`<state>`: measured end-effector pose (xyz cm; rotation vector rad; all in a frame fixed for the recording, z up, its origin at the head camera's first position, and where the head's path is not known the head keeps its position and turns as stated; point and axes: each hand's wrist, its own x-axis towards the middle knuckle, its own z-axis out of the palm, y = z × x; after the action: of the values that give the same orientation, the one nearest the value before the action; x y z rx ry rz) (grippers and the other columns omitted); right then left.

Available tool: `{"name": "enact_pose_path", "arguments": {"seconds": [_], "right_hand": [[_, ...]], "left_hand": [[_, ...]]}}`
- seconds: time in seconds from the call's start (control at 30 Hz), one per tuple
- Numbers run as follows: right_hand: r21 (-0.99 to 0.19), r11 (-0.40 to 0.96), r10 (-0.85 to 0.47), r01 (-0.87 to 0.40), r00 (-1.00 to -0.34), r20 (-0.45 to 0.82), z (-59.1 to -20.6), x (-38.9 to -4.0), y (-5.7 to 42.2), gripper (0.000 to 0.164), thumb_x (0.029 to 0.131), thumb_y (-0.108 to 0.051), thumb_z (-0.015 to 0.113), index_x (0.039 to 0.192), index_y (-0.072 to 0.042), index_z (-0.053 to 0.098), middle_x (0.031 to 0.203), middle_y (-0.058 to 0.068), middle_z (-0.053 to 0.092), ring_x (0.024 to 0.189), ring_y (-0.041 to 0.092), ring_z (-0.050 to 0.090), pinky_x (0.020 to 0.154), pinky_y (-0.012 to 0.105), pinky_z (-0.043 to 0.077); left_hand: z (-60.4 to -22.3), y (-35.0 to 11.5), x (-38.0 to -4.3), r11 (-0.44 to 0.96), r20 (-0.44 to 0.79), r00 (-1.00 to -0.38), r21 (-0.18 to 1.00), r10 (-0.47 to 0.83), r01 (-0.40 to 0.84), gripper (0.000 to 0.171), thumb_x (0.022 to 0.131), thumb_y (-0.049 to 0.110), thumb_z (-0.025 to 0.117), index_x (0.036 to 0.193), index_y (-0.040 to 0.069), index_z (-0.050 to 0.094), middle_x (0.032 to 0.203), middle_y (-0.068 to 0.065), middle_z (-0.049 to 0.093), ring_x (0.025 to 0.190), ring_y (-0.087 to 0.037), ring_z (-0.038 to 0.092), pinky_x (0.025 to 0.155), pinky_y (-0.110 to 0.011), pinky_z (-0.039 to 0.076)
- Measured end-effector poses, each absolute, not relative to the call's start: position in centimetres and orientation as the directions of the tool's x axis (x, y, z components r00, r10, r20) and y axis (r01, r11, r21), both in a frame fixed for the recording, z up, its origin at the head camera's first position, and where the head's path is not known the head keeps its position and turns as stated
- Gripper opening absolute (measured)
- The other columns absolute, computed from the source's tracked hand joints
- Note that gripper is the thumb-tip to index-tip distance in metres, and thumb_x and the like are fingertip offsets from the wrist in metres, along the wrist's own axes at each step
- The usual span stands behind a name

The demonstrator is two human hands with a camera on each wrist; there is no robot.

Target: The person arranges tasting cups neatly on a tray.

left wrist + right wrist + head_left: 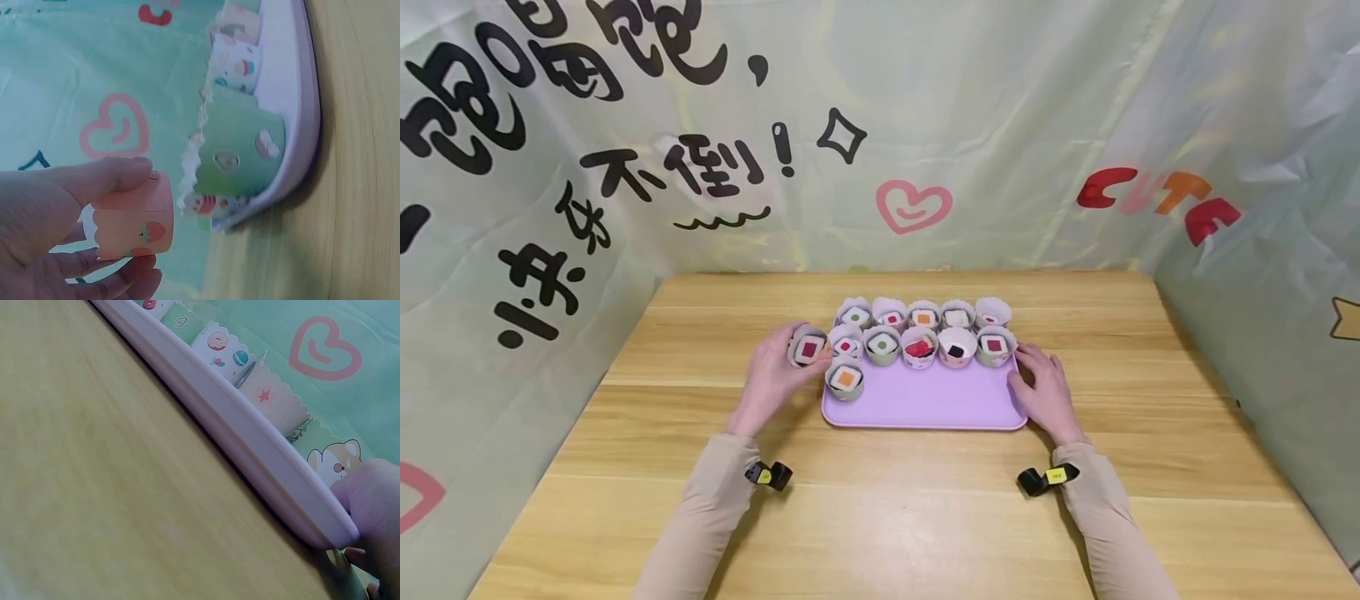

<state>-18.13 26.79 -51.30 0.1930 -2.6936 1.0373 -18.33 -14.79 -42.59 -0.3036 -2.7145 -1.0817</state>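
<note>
My left hand (775,375) grips a small paper baking cup (140,219), pink with strawberries. In the head view its mouth faces up, with a white square with a dark red centre inside, just left of the lilac tray (936,404). On the tray, several similar paper cups (920,348) stand in two rows towards the back, each with a small piece inside. A green cup (240,150) stands alone at the front left, holding a white and orange piece (847,378). My right hand (1043,392) holds the tray's right edge, thumb at the rim.
The wooden table (895,508) extends around the tray on all sides. A printed cloth (1000,125) with lettering and hearts hangs behind the table and down both sides. Black wrist cameras (781,476) sit at both cuffs.
</note>
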Motion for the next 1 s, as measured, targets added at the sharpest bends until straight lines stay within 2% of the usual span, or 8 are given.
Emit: {"name": "enact_pose_path", "arguments": {"seconds": [0.37, 0.77, 1.0], "right_hand": [[-0.638, 0.741, -0.030, -0.208, -0.960, 0.278, -51.3, -18.1, 26.8, 0.047, 0.093, -0.009, 0.055, 0.133, 0.016, 0.054, 0.145, 0.035, 0.049, 0.142, 0.050, 0.037, 0.122, 0.068, 0.012], [-0.636, 0.743, -0.025, -0.208, -0.958, 0.285, -51.4, -18.2, 26.8, 0.047, 0.093, -0.009, 0.055, 0.133, 0.016, 0.054, 0.144, 0.035, 0.050, 0.142, 0.050, 0.038, 0.123, 0.067, 0.012], [-0.639, 0.740, -0.024, -0.209, -0.958, 0.287, -51.5, -18.1, 26.8, 0.046, 0.094, -0.009, 0.055, 0.132, 0.016, 0.055, 0.144, 0.035, 0.050, 0.142, 0.050, 0.038, 0.123, 0.067, 0.012]], "left_hand": [[-41.9, -11.8, -17.5, 0.682, 0.318, -0.922, 0.626, 0.221, 0.380, 0.070, 0.079, 0.025, 0.087, 0.137, 0.002, 0.057, 0.125, -0.019, 0.067, 0.111, -0.034, 0.067, 0.092, -0.048, 0.057], [-42.8, -10.7, -16.9, 0.722, 0.241, -0.926, 0.580, 0.291, 0.378, 0.076, 0.080, 0.026, 0.085, 0.144, 0.004, 0.050, 0.141, -0.021, 0.059, 0.126, -0.041, 0.059, 0.107, -0.059, 0.047], [-43.2, -10.7, -16.8, 0.723, 0.212, -0.933, 0.591, 0.290, 0.358, 0.077, 0.083, 0.031, 0.083, 0.147, 0.006, 0.048, 0.143, -0.021, 0.058, 0.129, -0.042, 0.057, 0.108, -0.062, 0.045]]}}
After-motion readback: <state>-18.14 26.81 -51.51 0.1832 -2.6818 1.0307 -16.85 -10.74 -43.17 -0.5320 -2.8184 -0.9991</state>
